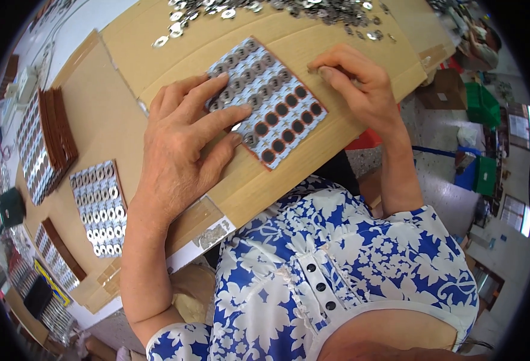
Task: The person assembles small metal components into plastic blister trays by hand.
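A blue-and-white patterned board (275, 114) with a reddish edge lies tilted on the cardboard. Grey metal discs fill its upper rows, while the two rows toward its lower right show dark round spots. My left hand (178, 135) rests on the board's left side, fingers spread over the discs and hiding some of them. One shiny disc shows by its fingertips. Just off the board's right edge, my right hand (361, 84) is closed in a pinch of thumb and forefinger; what it holds, if anything, is too small to make out.
Loose metal discs (319, 12) lie heaped at the table's far edge. To the left stand a tall stack of similar boards (48, 144), a single disc-filled board (99, 207) and a shorter stack (60, 253). Green crates (481, 105) sit on the floor at right.
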Demonstrator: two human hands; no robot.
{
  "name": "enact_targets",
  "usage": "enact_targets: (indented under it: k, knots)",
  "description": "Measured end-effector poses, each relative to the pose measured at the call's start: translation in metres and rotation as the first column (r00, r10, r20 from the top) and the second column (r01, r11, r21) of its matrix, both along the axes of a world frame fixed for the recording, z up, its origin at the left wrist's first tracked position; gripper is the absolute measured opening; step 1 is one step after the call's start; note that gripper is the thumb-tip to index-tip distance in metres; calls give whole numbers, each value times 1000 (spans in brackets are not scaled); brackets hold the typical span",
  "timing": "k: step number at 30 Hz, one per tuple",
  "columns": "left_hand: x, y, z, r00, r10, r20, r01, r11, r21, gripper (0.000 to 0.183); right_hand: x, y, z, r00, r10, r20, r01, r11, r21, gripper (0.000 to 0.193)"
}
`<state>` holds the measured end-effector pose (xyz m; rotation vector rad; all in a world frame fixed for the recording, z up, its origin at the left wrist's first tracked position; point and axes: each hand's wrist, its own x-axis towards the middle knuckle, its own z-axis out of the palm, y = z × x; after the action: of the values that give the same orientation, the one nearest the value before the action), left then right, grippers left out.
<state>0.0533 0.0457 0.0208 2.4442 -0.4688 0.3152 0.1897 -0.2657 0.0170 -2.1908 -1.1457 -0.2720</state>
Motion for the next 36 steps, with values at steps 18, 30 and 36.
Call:
enact_targets:
  k: [18,30,36]
  knots:
    - [-2,1,-8,998,-22,52,21,1000,14,49,-64,58,8,925,156,-347,-157,987,26,14]
    - [0,-5,-7,999,23,32,-22,999,-39,38,-72,54,-4,951,150,-272,-140,988,59,22]
    - [-4,-6,-7,999,45,-19,-46,998,-33,39,-30,17,2,946,-187,-264,213,974,73,21]
